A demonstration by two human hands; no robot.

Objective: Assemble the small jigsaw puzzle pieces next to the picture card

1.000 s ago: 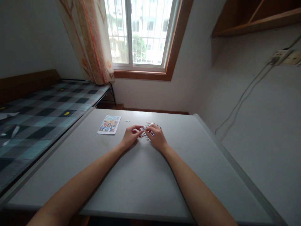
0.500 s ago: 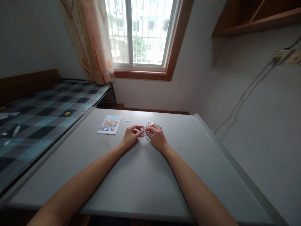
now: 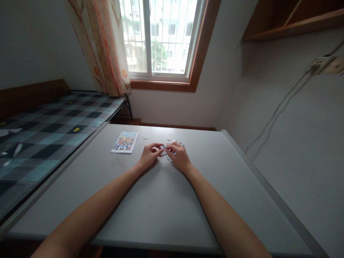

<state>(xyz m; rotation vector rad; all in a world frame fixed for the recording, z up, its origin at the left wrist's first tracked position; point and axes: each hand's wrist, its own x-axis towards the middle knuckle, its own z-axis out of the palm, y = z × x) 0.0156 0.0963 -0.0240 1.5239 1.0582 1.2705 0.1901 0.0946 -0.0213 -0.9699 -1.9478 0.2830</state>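
Observation:
Several small puzzle pieces (image 3: 172,141) lie in a loose pile on the white table (image 3: 158,208), partly hidden by my fingers. At the pile's left edge, my left hand (image 3: 151,154) pinches something too small to make out between thumb and fingertips. My right hand (image 3: 178,154) reaches over the pile, its thumb and fingers pinched together and its fingertips almost touching those of my left hand. A single puzzle piece (image 3: 145,138) rests apart, behind my left hand. Further left, a colourful printed picture card (image 3: 125,142) lies flat.
A bed with a checked cover (image 3: 91,114) stands along the table's left side. Behind the table are a curtain (image 3: 107,46) and a barred window (image 3: 166,39). A cable (image 3: 276,111) hangs down the right wall beneath a wooden shelf (image 3: 295,28).

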